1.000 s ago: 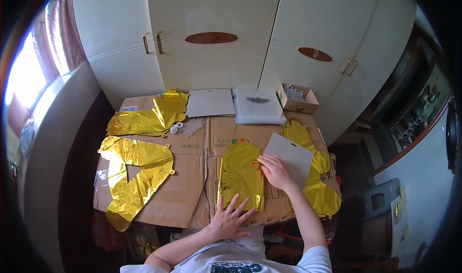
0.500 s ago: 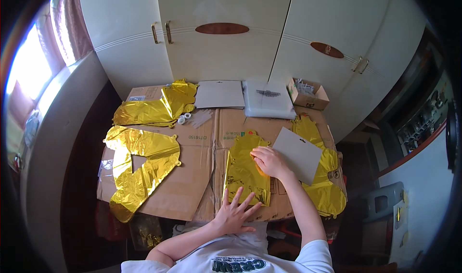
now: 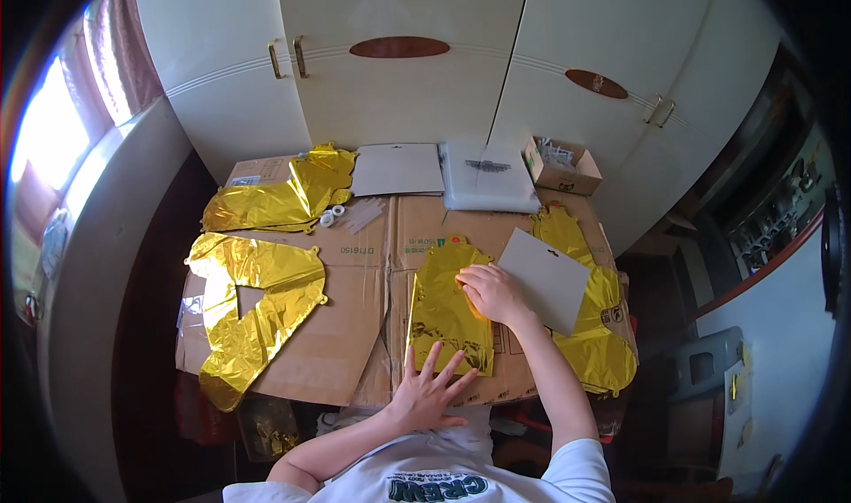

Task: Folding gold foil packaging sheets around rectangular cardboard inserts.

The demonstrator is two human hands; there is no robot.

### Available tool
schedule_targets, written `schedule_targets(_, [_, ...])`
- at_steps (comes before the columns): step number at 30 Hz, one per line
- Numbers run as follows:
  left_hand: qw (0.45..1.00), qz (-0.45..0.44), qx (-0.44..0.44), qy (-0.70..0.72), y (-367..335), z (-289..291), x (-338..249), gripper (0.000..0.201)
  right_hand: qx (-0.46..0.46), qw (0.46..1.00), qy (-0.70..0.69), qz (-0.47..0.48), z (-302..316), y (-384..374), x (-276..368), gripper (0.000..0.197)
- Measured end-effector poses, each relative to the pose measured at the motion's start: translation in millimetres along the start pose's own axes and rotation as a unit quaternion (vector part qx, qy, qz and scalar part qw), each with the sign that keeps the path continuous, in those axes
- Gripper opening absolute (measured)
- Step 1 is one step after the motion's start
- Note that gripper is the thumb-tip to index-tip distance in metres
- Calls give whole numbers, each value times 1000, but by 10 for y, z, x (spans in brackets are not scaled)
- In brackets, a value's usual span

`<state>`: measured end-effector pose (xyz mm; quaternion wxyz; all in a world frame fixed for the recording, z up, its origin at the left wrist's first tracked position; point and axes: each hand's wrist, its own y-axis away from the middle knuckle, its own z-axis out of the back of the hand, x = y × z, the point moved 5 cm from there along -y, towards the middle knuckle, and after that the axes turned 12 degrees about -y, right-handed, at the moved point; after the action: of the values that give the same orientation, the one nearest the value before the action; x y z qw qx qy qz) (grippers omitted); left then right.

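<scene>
The right hand [image 3: 496, 296] has slid inward over the flat gold foil [image 3: 436, 304] on the cardboard-covered bench [image 3: 350, 317]; its fingers bunch, whether pinching I cannot tell; the left hand [image 3: 424, 400], fingers wide, seemingly steadies the near edge.

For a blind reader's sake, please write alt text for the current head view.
A person's left hand is spread over the near edge of a flat gold foil piece, with the right hand on its right side. Cardboard lies beneath; a grey card is at right, a holed gold foil shape at left.
</scene>
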<state>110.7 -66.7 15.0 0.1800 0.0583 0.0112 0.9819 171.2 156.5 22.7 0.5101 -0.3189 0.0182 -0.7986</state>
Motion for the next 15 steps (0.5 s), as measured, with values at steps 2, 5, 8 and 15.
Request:
schedule_targets(2, [1000,2,2,-1,-3,9,-2,93,-1,1000,4,1,-1,3,-3,24])
schedule_targets(5, [1000,0,6,-5,-9,28,-4,94,-3,1000,7,1,-7,10,-13,24])
schedule_targets(8, [1000,3,2,-6,-9,25,-9,94,-8,1000,8,1,-10,21,-13,23])
schedule_targets(15, [1000,6,9,-13,-6,16,-14,95,-13,1000,7,2,16,15,30,22])
